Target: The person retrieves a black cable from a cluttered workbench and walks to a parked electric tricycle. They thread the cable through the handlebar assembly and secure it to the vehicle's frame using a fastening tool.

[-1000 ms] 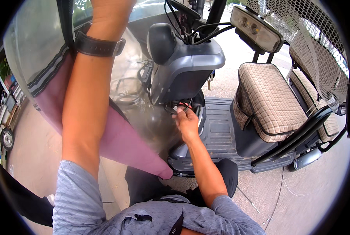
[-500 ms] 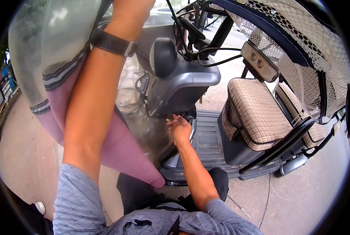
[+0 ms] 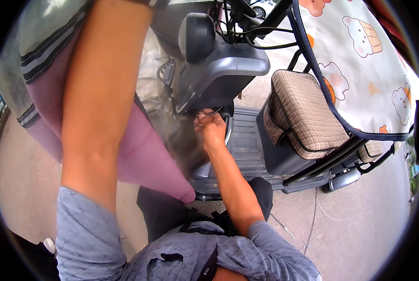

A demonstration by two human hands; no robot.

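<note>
My right hand (image 3: 210, 127) reaches under the grey front column (image 3: 228, 70) of a small three-wheeled scooter. Its fingers are bent and pinched together around a thin dark wire (image 3: 214, 111), which curves away beneath the column; the fingertips are partly hidden. My left arm (image 3: 104, 107) stretches up past the front, and its hand lies beyond the upper edge. Beside that arm hangs a clear plastic and pink cover (image 3: 144, 154), bulging out in front of the column.
A checked padded seat (image 3: 308, 112) stands on the ridged grey footboard (image 3: 247, 140). A canopy cloth (image 3: 359, 70) with cartoon bears hangs at the upper right. Dark cables (image 3: 265, 46) cross near the handlebar. Thin wires (image 3: 315, 220) lie on the ground, and a person's white shoe (image 3: 49, 245) shows lower left.
The view has shifted, so the scooter sits higher. My left wrist has passed out at the top. Bear-print cloth now covers where white mesh showed. My right hand stays under the column.
</note>
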